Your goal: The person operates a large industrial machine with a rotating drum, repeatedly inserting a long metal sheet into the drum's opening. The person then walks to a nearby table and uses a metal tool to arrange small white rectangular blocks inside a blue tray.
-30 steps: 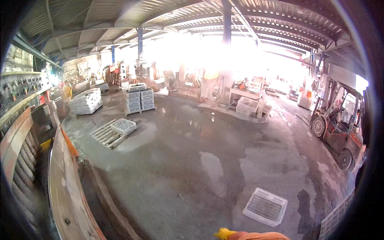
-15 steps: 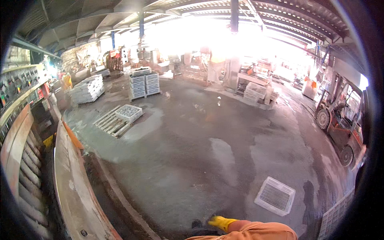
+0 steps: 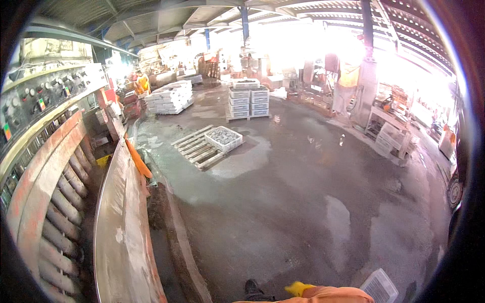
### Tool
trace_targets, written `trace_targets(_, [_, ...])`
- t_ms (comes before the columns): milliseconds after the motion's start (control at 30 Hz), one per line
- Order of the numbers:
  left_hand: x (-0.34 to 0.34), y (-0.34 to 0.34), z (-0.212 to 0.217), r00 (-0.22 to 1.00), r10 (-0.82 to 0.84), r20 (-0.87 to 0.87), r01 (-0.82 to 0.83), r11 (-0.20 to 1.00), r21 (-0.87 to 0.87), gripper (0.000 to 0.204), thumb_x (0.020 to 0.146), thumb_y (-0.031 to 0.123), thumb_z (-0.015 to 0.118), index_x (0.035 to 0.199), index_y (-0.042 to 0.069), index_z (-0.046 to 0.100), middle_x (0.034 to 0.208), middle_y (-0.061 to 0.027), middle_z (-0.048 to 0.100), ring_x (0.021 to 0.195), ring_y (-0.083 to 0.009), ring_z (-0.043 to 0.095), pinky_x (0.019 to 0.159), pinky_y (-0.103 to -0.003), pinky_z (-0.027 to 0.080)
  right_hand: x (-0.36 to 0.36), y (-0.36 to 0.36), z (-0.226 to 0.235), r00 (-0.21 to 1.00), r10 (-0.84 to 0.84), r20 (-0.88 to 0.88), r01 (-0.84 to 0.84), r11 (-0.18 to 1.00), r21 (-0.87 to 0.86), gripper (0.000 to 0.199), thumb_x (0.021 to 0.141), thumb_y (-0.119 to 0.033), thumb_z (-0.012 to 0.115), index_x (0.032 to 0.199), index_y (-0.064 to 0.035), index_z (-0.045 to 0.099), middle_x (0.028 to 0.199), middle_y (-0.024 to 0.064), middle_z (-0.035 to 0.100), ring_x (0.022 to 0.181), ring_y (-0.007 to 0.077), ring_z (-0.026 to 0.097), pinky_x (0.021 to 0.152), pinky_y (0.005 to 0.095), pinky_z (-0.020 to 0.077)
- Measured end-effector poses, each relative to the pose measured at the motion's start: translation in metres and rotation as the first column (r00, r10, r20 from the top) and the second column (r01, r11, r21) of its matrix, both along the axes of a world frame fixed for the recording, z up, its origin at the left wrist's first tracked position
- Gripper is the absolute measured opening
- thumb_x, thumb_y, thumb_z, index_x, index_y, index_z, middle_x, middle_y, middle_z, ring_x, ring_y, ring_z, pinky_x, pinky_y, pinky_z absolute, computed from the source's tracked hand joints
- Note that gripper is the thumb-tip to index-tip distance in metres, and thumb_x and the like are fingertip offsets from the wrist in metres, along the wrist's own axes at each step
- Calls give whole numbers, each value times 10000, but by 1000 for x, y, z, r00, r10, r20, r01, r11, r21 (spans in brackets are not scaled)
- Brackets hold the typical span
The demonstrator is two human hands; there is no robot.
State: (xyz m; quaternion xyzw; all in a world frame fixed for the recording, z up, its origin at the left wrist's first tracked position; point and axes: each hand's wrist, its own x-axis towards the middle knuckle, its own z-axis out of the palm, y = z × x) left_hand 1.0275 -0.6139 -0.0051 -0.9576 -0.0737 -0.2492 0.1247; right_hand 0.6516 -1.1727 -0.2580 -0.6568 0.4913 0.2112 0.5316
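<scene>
My right hand (image 3: 298, 289), in a yellow glove, shows at the lower edge below an orange sleeve (image 3: 333, 294). Its fingers are small and partly hidden, so whether they are closed on anything is unclear. A dark shoe (image 3: 252, 288) is just left of the glove. To the right of my sleeve, a white plastic crate (image 3: 379, 287) lies on the floor, cut off by the lower edge. My left hand is out of the picture.
A long metal trough wall (image 3: 124, 227) and a roller machine (image 3: 63, 202) run along the left, below a control panel (image 3: 50, 96). Ahead, a wooden pallet (image 3: 192, 146) bears a crate of stones (image 3: 224, 137). Stacked crates (image 3: 248, 103) stand behind. Another person (image 3: 143, 83) is far left.
My view has swung left, so the pallets and stacks sit farther right. The forklift has nearly left the picture. The white crate has slid to the lower edge, and less of my glove shows.
</scene>
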Motion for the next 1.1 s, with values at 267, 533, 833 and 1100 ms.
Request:
trace_targets(267, [82,-31,5,950,310,45,-313,944,106,791,906,458,711,1539,79,425,1480,-225,532,1338,-392,523,1138,-520,395,301,-137,21,949,64,310,-9,984,-177,664,920,-539,680,1269,26,680,1219,221,716,1166,354,670,1000,450,510])
trace_targets(533, [227,-67,-50,829,559,-11,-549,818,170,812,948,482,662,1613,143,342,1556,-181,471,1412,-354,468,1191,-500,342,398,-160,-79,955,68,289,-71,997,1,608,960,-449,702,1372,-9,622,1316,150,686,1226,279,630,1039,423,482])
trace_targets(833, [497,-204,-125,986,21,163,-29,998,46,734,1010,431,573,1623,117,317,1611,-157,418,1451,-344,430,1231,-506,286,386,-308,-30,983,-169,74,183,939,-293,565,930,-491,694,1191,8,737,1067,152,758,1039,273,697,924,419,521])
trace_targets(1100, [715,-369,-109,989,-138,-57,126,976,-177,827,881,273,750,1590,88,367,1548,-197,488,1399,-369,485,1212,-497,314,355,-335,-118,939,-152,-308,85,972,-220,537,940,-479,670,1089,34,731,974,173,744,939,330,714,819,475,535])
